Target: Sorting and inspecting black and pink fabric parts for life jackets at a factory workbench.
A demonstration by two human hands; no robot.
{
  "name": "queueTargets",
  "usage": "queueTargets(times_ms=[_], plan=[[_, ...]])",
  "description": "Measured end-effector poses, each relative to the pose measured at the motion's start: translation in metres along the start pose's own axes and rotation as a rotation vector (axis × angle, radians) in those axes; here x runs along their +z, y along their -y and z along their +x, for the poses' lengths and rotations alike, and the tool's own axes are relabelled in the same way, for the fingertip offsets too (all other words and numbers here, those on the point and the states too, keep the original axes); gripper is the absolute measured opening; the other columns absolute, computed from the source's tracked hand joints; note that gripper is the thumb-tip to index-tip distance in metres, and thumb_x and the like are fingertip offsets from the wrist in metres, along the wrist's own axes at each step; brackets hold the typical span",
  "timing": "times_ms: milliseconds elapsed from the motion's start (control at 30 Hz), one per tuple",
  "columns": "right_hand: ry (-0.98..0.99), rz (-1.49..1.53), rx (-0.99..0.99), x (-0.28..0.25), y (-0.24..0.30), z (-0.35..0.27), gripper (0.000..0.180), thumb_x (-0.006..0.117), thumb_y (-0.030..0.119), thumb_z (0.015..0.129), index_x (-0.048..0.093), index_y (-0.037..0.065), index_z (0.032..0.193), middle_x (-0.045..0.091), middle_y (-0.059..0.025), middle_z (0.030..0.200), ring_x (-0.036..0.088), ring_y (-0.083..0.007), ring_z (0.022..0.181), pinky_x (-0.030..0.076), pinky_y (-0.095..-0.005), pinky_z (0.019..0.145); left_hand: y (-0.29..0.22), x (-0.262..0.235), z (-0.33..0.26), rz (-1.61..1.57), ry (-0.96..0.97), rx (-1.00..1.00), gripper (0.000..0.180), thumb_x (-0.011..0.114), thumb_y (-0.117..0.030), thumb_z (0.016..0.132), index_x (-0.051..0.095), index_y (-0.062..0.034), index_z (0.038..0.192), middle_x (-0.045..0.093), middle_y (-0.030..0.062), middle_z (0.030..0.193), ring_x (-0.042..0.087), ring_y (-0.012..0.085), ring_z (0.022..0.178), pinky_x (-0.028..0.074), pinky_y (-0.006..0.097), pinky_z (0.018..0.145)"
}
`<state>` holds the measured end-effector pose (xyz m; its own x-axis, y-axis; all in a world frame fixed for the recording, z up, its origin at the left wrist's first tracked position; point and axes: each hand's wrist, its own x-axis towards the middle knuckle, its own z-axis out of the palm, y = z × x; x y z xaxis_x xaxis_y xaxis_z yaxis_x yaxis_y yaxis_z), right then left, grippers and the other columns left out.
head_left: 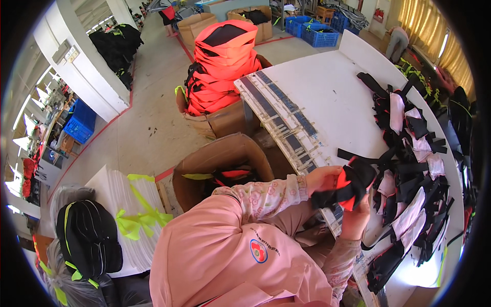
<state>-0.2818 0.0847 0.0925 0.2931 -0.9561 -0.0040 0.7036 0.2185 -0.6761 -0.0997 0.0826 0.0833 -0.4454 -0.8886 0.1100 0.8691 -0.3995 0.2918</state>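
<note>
Over the near edge of the white table [327,87], both my hands grip a black and orange-red fabric strap piece [360,176]. My left hand [323,180] is closed on its left side, with the fingertips partly behind the cloth. On the right side, the fingers of my right hand [355,219] wrap round the same piece and are partly covered by it. Dark folds of the piece spread between and beyond the hands. Just to the right, a heap of black strap pieces with pale pink patches [399,169] lies along the table.
Left of the table stands an open cardboard box [225,148] holding dark and red cloth. Beyond it, a carton carries stacked orange-red fabric pieces [225,66]. White sheets [128,220] tied with yellow-green ribbon and a black backpack [89,238] are at my left. Another person [396,43] bends at the far right.
</note>
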Motion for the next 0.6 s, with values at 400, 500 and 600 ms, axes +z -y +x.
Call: queueTargets(times_ms=[400, 500, 600], plan=[[0.028, -0.079, 0.288, 0.037, -0.009, -0.019, 0.041, 0.043, 0.033, 0.097, 0.040, 0.010, 0.130, 0.055, -0.0073, 0.117, 0.054, -0.0173, 0.105, 0.047, -0.0356, 0.084, 0.016, 0.008, 0.004, 0.403, -0.322, 0.385, 0.026, 0.052, -0.029, 0.093, 0.059, -0.0046, 0.100, 0.063, 0.0032, 0.087, 0.061, 0.0108, 0.077, 0.051, 0.025, 0.068], [-0.045, -0.234, 0.303, 0.035, -0.026, -0.018, 0.042, 0.048, 0.026, 0.095, 0.037, 0.010, 0.132, 0.052, -0.0081, 0.122, 0.056, -0.0201, 0.104, 0.050, -0.0392, 0.082, 0.019, 0.011, 0.004, 0.581, -0.423, 0.456, 0.028, 0.051, -0.029, 0.093, 0.060, -0.0025, 0.095, 0.061, 0.0035, 0.086, 0.059, 0.0105, 0.076, 0.050, 0.027, 0.067], [-0.059, -0.126, 0.362, 0.025, -0.039, -0.005, 0.042, 0.054, 0.020, 0.092, 0.038, 0.008, 0.130, 0.052, -0.0087, 0.120, 0.058, -0.0224, 0.099, 0.053, -0.0401, 0.078, 0.011, -0.024, 0.001, 0.510, -0.420, 0.454, 0.036, 0.047, -0.031, 0.093, 0.059, 0.0019, 0.101, 0.064, 0.0118, 0.091, 0.064, 0.0200, 0.078, 0.054, 0.033, 0.070]])
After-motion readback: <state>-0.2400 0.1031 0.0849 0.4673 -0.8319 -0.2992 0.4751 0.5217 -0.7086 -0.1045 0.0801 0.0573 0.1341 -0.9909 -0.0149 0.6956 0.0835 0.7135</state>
